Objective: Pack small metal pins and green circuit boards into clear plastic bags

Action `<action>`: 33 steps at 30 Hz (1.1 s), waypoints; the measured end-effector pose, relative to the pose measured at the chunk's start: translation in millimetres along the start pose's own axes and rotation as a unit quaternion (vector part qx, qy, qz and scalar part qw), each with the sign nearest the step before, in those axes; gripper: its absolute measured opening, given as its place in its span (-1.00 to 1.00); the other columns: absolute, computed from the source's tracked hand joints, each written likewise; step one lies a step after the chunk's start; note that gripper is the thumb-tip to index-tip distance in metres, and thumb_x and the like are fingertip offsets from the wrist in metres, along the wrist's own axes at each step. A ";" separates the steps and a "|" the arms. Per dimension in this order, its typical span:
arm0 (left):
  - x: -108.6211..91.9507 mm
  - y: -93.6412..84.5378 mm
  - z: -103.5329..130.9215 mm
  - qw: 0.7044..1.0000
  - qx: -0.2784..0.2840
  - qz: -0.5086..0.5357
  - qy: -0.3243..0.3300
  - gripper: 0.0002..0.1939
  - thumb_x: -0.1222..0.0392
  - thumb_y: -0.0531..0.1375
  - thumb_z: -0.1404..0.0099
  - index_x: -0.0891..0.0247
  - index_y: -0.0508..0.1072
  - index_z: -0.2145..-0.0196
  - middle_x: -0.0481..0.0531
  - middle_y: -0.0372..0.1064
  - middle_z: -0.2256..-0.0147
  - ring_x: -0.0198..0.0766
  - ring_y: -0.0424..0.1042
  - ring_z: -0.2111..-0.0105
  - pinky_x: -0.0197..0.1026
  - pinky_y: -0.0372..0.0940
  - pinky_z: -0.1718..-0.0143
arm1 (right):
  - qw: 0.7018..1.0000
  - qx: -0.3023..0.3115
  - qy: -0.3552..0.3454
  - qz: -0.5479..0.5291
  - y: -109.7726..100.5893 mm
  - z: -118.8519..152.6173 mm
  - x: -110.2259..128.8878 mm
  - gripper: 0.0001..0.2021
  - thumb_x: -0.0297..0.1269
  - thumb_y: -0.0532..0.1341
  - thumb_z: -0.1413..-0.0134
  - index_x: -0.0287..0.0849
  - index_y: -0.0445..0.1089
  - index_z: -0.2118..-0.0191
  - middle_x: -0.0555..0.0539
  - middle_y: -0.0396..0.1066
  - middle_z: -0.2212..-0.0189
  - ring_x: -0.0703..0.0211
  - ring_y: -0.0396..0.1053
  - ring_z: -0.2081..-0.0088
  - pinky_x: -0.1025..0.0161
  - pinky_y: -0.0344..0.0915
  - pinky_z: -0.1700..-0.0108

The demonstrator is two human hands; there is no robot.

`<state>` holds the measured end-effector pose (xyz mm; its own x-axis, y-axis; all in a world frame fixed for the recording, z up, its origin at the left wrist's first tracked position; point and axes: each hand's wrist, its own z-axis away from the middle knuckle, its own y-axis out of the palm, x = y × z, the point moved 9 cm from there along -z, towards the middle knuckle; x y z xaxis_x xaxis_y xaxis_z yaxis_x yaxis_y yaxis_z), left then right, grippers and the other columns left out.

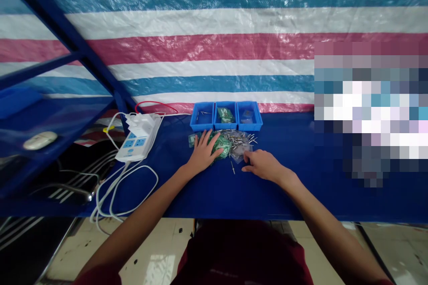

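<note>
My left hand (pixel 202 151) lies with fingers spread on green plastic packets (pixel 222 144) on the blue table. My right hand (pixel 262 164) is curled at the right edge of the pile, by a clear plastic bag (pixel 238 153); whatever its fingers hold is too small to make out. Between and behind the hands are loose metal pins (pixel 243 139), and a single pin (pixel 233 167) lies nearer to me. Behind the pile stand a left blue bin (pixel 202 128) with a few pins, a middle bin (pixel 226 126) with green packets, and a right bin (pixel 257 118) with clear packets.
A white power strip (pixel 135 144) with a plugged-in adapter and looped white cables (pixel 115 191) occupies the left of the table (pixel 214 200). A blue metal frame (pixel 96 69) rises at the left, with a white object (pixel 40 140) on its shelf. The far right is pixelated.
</note>
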<state>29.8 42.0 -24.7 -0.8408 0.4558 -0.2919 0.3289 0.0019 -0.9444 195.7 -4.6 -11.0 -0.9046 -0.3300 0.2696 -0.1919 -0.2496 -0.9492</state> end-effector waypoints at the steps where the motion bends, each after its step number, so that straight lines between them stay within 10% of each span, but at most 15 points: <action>1: -1.0 -0.6 0.1 1.000 0.000 0.006 0.004 -0.33 -0.22 -0.10 -0.37 0.14 0.00 -0.32 0.21 -0.17 -0.34 0.11 -0.24 -0.34 0.32 -0.24 -0.25 | 1.000 -0.010 0.004 0.007 -1.6 2.4 3.5 -0.81 -0.15 0.25 -0.11 -0.15 0.39 0.24 -0.10 0.48 0.38 0.05 0.46 0.32 0.29 0.17 0.39; 6: 2.0 -14.6 2.7 0.998 -0.063 -0.003 -0.027 -0.40 -0.17 -0.09 -0.39 0.13 0.09 -0.27 0.19 -0.02 -0.29 0.08 -0.15 -0.32 0.34 -0.32 -0.25 | 0.999 -0.034 0.032 0.026 -1.7 11.2 26.0 -0.56 0.15 0.11 -0.13 -0.17 0.36 0.17 -0.17 0.51 0.35 -0.03 0.49 0.30 0.23 0.25 0.35; 12: 9.9 -9.4 6.3 0.995 -0.058 -0.004 -0.075 -0.39 -0.17 -0.09 -0.38 0.20 0.15 -0.25 0.26 0.02 -0.27 0.13 -0.06 -0.29 0.30 -0.12 -0.23 | 0.995 -0.023 0.063 0.072 12.0 8.5 40.7 -0.71 -0.14 0.07 -0.23 -0.25 0.34 0.10 -0.28 0.51 0.29 -0.06 0.51 0.28 0.20 0.31 0.33; 33: 0.3 -9.7 1.7 0.995 -0.095 -0.015 0.016 -0.42 -0.15 -0.14 -0.41 0.23 0.16 -0.23 0.22 -0.02 -0.28 0.00 -0.02 -0.29 0.05 0.01 -0.26 | 0.988 -0.068 0.116 0.072 9.4 -7.6 38.9 -0.69 -0.20 0.01 -0.26 -0.35 0.28 0.06 -0.32 0.50 0.34 -0.08 0.52 0.30 0.18 0.37 0.34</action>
<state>25.6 40.7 -15.9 -0.8382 0.4813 -0.2565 0.3818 0.1820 -0.9061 155.9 -12.9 -10.6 -0.9863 -0.1308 0.1007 -0.0900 -0.0851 -0.9923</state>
